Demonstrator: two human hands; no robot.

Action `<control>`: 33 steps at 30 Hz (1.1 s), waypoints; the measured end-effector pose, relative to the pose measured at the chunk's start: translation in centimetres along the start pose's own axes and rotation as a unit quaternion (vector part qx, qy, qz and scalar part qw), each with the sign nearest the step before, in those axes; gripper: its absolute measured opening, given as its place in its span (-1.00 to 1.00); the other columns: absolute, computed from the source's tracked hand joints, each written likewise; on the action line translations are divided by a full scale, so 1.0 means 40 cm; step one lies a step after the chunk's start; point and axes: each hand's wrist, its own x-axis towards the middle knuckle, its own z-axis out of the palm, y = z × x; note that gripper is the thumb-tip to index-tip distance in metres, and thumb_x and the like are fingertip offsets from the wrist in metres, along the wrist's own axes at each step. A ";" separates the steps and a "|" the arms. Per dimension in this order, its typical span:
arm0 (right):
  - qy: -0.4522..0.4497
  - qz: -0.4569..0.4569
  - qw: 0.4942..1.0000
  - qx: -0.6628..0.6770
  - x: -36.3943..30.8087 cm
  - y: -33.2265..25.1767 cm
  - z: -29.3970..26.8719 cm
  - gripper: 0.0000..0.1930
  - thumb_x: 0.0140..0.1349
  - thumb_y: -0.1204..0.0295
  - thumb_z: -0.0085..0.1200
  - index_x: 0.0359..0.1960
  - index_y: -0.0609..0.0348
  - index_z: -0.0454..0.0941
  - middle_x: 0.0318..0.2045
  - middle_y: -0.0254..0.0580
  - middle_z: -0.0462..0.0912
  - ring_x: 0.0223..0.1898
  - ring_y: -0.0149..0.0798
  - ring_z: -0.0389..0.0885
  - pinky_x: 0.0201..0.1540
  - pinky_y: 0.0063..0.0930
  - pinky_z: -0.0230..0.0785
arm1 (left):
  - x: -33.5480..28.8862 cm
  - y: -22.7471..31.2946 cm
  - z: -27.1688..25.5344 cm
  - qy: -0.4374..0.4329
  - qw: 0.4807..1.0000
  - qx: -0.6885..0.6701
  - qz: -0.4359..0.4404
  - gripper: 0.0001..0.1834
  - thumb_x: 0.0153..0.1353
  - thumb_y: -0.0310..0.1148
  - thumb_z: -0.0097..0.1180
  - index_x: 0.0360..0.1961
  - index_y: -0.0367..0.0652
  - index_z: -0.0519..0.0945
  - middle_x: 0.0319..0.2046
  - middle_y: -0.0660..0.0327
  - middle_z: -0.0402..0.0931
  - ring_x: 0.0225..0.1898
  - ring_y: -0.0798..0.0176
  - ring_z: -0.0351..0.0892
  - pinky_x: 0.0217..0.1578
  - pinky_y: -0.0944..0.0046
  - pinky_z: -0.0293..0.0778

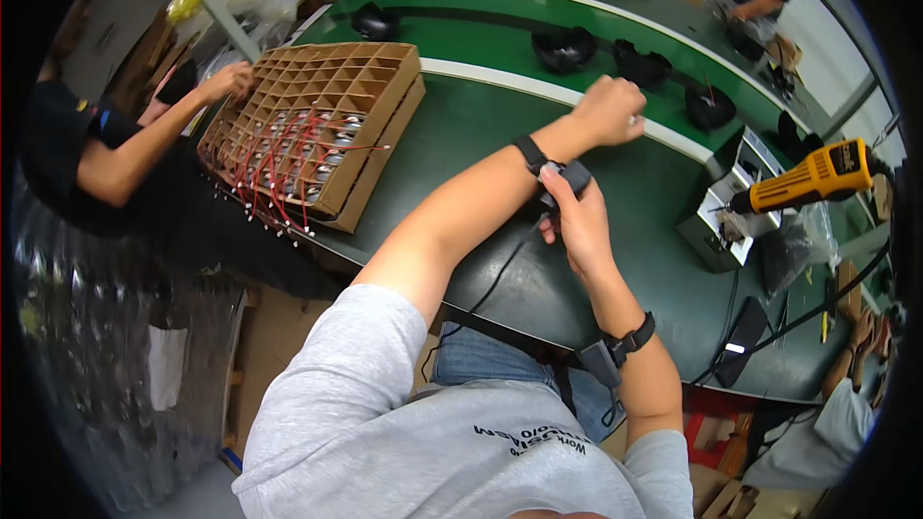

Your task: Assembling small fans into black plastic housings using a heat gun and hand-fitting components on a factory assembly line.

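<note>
My left hand [611, 113] reaches out over the dark green table, its fingers curled into a fist with nothing visible in them. Around that wrist runs a black strap [528, 153] with a small black box-shaped device [575, 176] on it. My right hand [582, 221] grips this device, the thumb on top and the fingers partly hidden beneath. A thin black cable [507, 269] hangs from there toward the table's near edge. On my right forearm sits a similar black strap [635, 338] with its own dark device [600, 363].
At left, a divided cardboard box [385, 96] holds several round metallic parts with red wires; a co-worker's hand [231, 82] touches it. Black shells [564, 48] lie on the green conveyor [461, 19]. At right are a yellow power tool [803, 180], a metal fixture [707, 231] and a black phone [742, 341].
</note>
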 end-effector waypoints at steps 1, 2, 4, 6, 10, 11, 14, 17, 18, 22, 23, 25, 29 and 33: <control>-0.027 0.000 1.000 -0.008 0.006 0.003 -0.018 -0.55 0.36 0.06 0.15 -0.19 0.29 0.45 -0.55 -0.27 0.50 -0.69 -0.47 0.49 -0.71 -0.59 0.28 | -0.003 0.003 -0.003 0.033 0.998 -0.043 -0.041 -0.84 -0.04 -0.31 0.30 -0.55 -0.17 0.63 -0.48 0.07 0.59 -0.35 -0.03 0.62 -0.27 0.03 0.50; -0.038 -0.004 0.999 -0.033 0.021 0.005 -0.042 -0.54 0.39 0.03 0.08 -0.20 0.30 0.47 -0.55 -0.27 0.51 -0.69 -0.46 0.49 -0.70 -0.59 0.29 | 0.001 0.003 -0.008 0.045 0.991 -0.089 -0.087 -0.82 -0.02 -0.31 0.32 -0.53 -0.20 0.64 -0.49 0.06 0.60 -0.37 -0.01 0.63 -0.29 0.07 0.52; -0.011 -0.023 0.997 -0.077 0.046 0.013 -0.084 -0.49 0.48 -0.02 -0.10 -0.22 0.28 0.53 -0.53 -0.28 0.52 -0.68 -0.47 0.49 -0.68 -0.58 0.29 | -0.005 0.002 -0.016 0.049 0.981 -0.137 -0.127 -0.80 0.00 -0.31 0.33 -0.51 -0.24 0.65 -0.49 0.04 0.61 -0.39 0.00 0.64 -0.30 0.10 0.53; 0.065 -0.042 0.995 -0.067 0.076 0.008 -0.141 -0.55 0.50 0.01 -0.12 -0.21 0.21 0.51 -0.49 -0.28 0.53 -0.63 -0.49 0.50 -0.66 -0.59 0.27 | -0.021 0.025 -0.015 0.051 0.959 -0.190 -0.205 -0.75 0.00 -0.27 0.34 -0.53 -0.28 0.65 -0.49 0.00 0.59 -0.39 -0.04 0.63 -0.30 0.06 0.54; 0.163 -0.161 0.973 -0.013 0.191 0.061 -0.259 -0.68 0.48 0.14 -0.03 -0.13 0.18 0.43 -0.33 -0.24 0.55 -0.38 -0.46 0.55 -0.46 -0.53 0.41 | -0.080 0.106 0.036 0.018 0.908 -0.307 -0.284 -0.76 0.22 -0.31 0.27 -0.41 -0.32 0.65 -0.45 0.10 0.67 -0.43 0.30 0.64 -0.36 0.27 0.52; 0.174 -0.164 0.971 -0.012 0.220 0.083 -0.278 -0.68 0.48 0.14 -0.03 -0.13 0.18 0.43 -0.33 -0.24 0.55 -0.38 -0.46 0.55 -0.46 -0.53 0.41 | -0.095 0.125 0.056 0.009 0.889 -0.345 -0.299 -0.75 0.26 -0.31 0.25 -0.38 -0.34 0.65 -0.43 0.11 0.68 -0.42 0.36 0.63 -0.36 0.31 0.52; 0.280 -0.235 0.928 -0.073 0.282 0.112 -0.300 -0.69 0.46 0.22 -0.02 -0.08 0.27 0.42 -0.23 -0.07 0.56 -0.21 -0.14 0.57 -0.05 -0.25 0.43 | -0.127 0.155 0.097 -0.018 0.884 -0.360 -0.297 -0.77 0.29 -0.35 0.21 -0.16 -0.32 0.62 -0.33 0.13 0.69 -0.42 0.42 0.60 -0.37 0.35 0.53; 0.233 -0.295 0.919 -0.121 0.311 0.120 -0.312 -0.71 0.45 0.23 -0.01 -0.08 0.25 0.47 -0.21 -0.04 0.56 -0.24 -0.18 0.56 -0.12 -0.29 0.44 | -0.129 0.152 0.102 0.001 0.878 -0.378 -0.293 -0.73 0.24 -0.36 0.23 -0.12 -0.33 0.60 -0.26 0.09 0.64 -0.47 0.35 0.59 -0.45 0.33 0.50; 0.221 -0.295 0.921 -0.123 0.315 0.106 -0.300 -0.71 0.46 0.23 -0.02 -0.08 0.25 0.47 -0.22 -0.04 0.56 -0.24 -0.19 0.56 -0.13 -0.30 0.43 | -0.133 0.142 0.098 0.009 0.877 -0.376 -0.298 -0.74 0.25 -0.39 0.22 -0.11 -0.33 0.59 -0.26 0.11 0.64 -0.47 0.36 0.57 -0.45 0.36 0.50; 0.192 -0.292 0.934 -0.072 0.332 0.100 -0.326 -0.70 0.50 0.23 -0.08 -0.11 0.27 0.48 -0.26 -0.11 0.60 -0.28 -0.29 0.57 -0.18 -0.37 0.44 | -0.112 0.152 0.100 0.023 0.868 -0.393 -0.304 -0.73 0.24 -0.45 0.22 -0.06 -0.30 0.57 -0.22 0.16 0.65 -0.46 0.42 0.54 -0.44 0.40 0.49; 0.183 -0.268 0.946 -0.021 0.326 0.094 -0.320 -0.70 0.51 0.24 -0.10 -0.12 0.28 0.48 -0.27 -0.13 0.62 -0.28 -0.32 0.58 -0.18 -0.38 0.44 | -0.117 0.154 0.097 0.023 0.869 -0.394 -0.298 -0.74 0.24 -0.44 0.22 -0.07 -0.30 0.57 -0.21 0.17 0.65 -0.46 0.43 0.53 -0.44 0.41 0.49; 0.183 -0.258 0.948 -0.037 0.320 0.084 -0.320 -0.70 0.52 0.25 -0.11 -0.14 0.28 0.49 -0.28 -0.15 0.63 -0.28 -0.34 0.58 -0.18 -0.40 0.45 | -0.116 0.152 0.083 -0.012 0.876 -0.382 -0.295 -0.67 0.28 -0.49 0.16 0.06 -0.31 0.52 -0.14 0.16 0.64 -0.35 0.45 0.58 -0.34 0.40 0.51; 0.187 -0.227 0.955 -0.028 0.327 0.104 -0.339 -0.72 0.52 0.30 -0.12 -0.20 0.29 0.52 -0.35 -0.19 0.63 -0.31 -0.39 0.57 -0.18 -0.45 0.44 | -0.116 0.151 0.084 -0.011 0.868 -0.393 -0.303 -0.70 0.29 -0.47 0.18 0.02 -0.33 0.54 -0.18 0.16 0.64 -0.35 0.44 0.59 -0.32 0.40 0.51; 0.187 -0.219 0.957 -0.033 0.319 0.098 -0.328 -0.73 0.49 0.33 -0.08 -0.25 0.29 0.54 -0.39 -0.23 0.63 -0.32 -0.44 0.55 -0.20 -0.49 0.43 | -0.130 0.147 0.084 -0.005 0.865 -0.390 -0.315 -0.76 0.29 -0.45 0.19 -0.07 -0.35 0.56 -0.25 0.17 0.64 -0.34 0.46 0.60 -0.32 0.42 0.51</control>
